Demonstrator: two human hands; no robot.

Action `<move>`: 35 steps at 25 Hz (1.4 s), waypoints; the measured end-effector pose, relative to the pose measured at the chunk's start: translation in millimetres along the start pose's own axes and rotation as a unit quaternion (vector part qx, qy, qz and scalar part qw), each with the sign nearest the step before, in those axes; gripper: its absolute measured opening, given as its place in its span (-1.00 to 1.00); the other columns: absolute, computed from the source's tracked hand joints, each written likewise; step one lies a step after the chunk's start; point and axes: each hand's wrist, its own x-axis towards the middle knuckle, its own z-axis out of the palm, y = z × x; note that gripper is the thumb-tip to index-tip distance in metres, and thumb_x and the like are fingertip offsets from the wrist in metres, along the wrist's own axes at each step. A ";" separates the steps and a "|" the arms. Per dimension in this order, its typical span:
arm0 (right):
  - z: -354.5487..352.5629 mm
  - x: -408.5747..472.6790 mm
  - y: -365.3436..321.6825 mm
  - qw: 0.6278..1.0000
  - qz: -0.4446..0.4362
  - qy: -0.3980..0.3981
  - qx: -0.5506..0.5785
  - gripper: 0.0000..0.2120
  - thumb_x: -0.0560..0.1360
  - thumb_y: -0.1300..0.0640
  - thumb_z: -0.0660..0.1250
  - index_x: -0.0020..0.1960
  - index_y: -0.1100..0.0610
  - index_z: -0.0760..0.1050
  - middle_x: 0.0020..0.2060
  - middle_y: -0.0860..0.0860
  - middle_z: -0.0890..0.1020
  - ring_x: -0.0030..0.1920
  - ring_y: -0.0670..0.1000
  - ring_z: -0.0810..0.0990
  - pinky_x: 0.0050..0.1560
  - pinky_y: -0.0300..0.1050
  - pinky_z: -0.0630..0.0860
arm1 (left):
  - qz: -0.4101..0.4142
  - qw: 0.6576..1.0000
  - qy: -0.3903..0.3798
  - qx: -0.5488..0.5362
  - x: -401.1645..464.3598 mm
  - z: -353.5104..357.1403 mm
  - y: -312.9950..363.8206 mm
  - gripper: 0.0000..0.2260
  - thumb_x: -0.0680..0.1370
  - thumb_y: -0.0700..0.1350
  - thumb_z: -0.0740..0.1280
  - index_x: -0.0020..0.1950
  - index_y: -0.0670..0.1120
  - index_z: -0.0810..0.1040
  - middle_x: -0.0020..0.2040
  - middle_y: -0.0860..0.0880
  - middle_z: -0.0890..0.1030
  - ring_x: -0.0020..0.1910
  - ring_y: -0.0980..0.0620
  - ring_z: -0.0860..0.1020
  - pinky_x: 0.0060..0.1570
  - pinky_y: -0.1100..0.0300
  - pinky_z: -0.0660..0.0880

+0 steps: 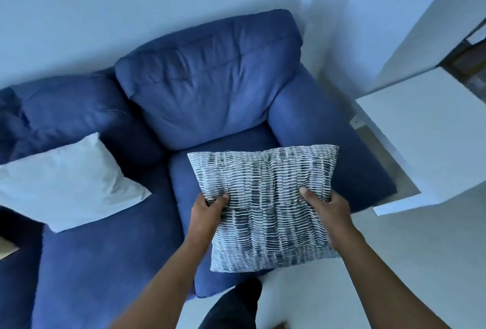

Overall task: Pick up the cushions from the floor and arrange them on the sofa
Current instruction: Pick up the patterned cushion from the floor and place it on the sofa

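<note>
head view: a square fabric cushion printed with grey-and-white dashed stripes (265,205) is held in the air above the right-hand seat of a blue upholstered sofa (110,255), its far edge over the seat pad and its near edge hanging out past the sofa's front. the left hand (207,213) pinches the cushion's left edge, thumb pressed flat on the top face and the other fingers tucked out of sight beneath, so the fabric bunches between them. the right hand (328,213) clamps the right edge the same way, thumb on top near the middle of that side, fingers wrapped under. both grips are closed tight on the cushion, which sits between the two hands and tilts slightly down toward the person.

to the left, a plain white rectangular cushion (65,184) lies on the sofa's neighbouring seat, leaning toward the backrest, well apart from the striped one. behind the held cushion a puffy blue back pillow (210,84) rests against the pale wall (105,13). a white low table (431,139) stands just beside the sofa's right arm. below, the person's dark trouser leg (234,307) stands on the light floor (302,294).
</note>
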 end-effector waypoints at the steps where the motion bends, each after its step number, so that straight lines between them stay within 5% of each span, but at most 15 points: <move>1: 16.9 13.2 -11.4 1.000 0.002 -0.017 -0.002 -0.77 0.45 0.03 0.62 0.06 0.04 0.70 -0.07 -0.01 0.81 0.00 0.11 0.78 0.06 0.08 0.71 | -0.003 1.000 0.016 -0.003 14.0 -8.2 5.8 -0.73 0.60 0.02 0.47 0.25 -0.03 0.60 0.15 -0.08 0.74 0.06 -0.10 0.73 0.14 -0.18 0.67; 7: 95.1 92.1 -64.0 0.997 0.007 -0.080 -0.016 -0.83 0.49 0.17 0.58 0.05 0.08 0.67 -0.05 0.00 0.78 -0.13 -0.06 0.78 -0.21 -0.19 0.66 | 0.004 0.998 0.051 -0.029 95.3 -38.8 47.4 -0.73 0.54 -0.08 0.52 0.21 -0.11 0.64 0.08 -0.09 0.78 0.04 -0.11 0.76 0.07 -0.08 0.70; 9: 113.6 117.0 -77.0 0.995 0.009 -0.093 -0.026 -0.80 0.48 0.20 0.58 0.08 0.11 0.68 -0.04 0.01 0.79 -0.07 -0.02 0.78 -0.11 -0.12 0.67 | 0.010 0.997 0.062 -0.035 119.9 -43.8 59.1 -0.77 0.57 -0.17 0.50 0.21 -0.15 0.64 0.06 -0.08 0.77 0.01 -0.08 0.75 -0.08 0.12 0.68; 12: 142.5 161.0 -96.5 0.992 0.009 -0.112 -0.052 -0.70 0.47 0.27 0.58 0.19 0.23 0.67 0.01 0.06 0.80 0.03 0.09 0.77 0.15 0.07 0.67 | 0.011 0.995 0.081 -0.057 157.6 -47.3 76.4 -0.74 0.55 -0.25 0.50 0.22 -0.18 0.62 0.06 -0.10 0.77 0.03 -0.11 0.75 -0.07 0.09 0.66; 15: 171.0 207.0 -109.8 0.988 -0.003 -0.131 -0.081 -0.67 0.45 0.30 0.56 0.21 0.27 0.66 0.02 0.06 0.79 0.04 0.10 0.76 0.19 0.08 0.65 | 0.011 0.992 0.108 -0.059 195.4 -48.5 84.3 -0.70 0.52 -0.30 0.51 0.24 -0.20 0.61 0.06 -0.09 0.77 -0.01 -0.05 0.75 -0.13 0.18 0.67; 21: 221.9 295.0 -116.8 0.983 -0.012 -0.156 -0.097 -0.72 0.46 0.34 0.51 0.15 0.17 0.65 0.03 0.02 0.76 0.05 0.05 0.73 0.08 -0.04 0.64 | -0.003 0.989 0.138 -0.042 282.8 -49.8 74.5 -0.69 0.49 -0.34 0.52 0.19 -0.14 0.61 0.03 -0.05 0.73 -0.02 -0.03 0.69 0.05 0.10 0.63; 26: 237.6 330.4 -107.7 0.976 0.035 -0.172 -0.129 -0.70 0.47 0.25 0.55 0.11 0.04 0.53 -0.01 -0.11 0.69 -0.03 -0.10 0.64 -0.18 -0.17 0.44 | -0.059 0.987 0.147 -0.040 315.4 -43.0 65.6 -0.65 0.48 -0.41 0.50 0.22 -0.18 0.59 -0.08 0.02 0.68 -0.10 0.04 0.63 -0.14 0.30 0.54; 31: 242.6 345.6 -139.5 0.984 0.010 -0.152 -0.087 -0.76 0.59 0.12 0.45 0.23 0.10 0.54 -0.05 -0.16 0.66 -0.12 -0.21 0.60 -0.23 -0.22 0.40 | -0.076 0.975 0.166 -0.127 329.7 -66.3 93.3 -0.53 0.36 -0.10 0.58 0.23 -0.14 0.61 0.19 -0.17 0.75 0.08 -0.12 0.70 0.10 -0.05 0.62; 35: 260.1 370.8 -181.0 0.990 -0.059 -0.090 -0.092 -0.69 0.56 -0.18 0.43 -0.11 0.06 0.52 -0.18 -0.08 0.62 -0.22 -0.11 0.56 -0.20 -0.21 0.47 | -0.040 0.956 0.212 -0.198 353.5 -92.9 135.0 -0.73 0.51 0.11 0.50 0.06 -0.05 0.67 0.02 -0.02 0.75 -0.03 -0.02 0.69 -0.09 0.13 0.66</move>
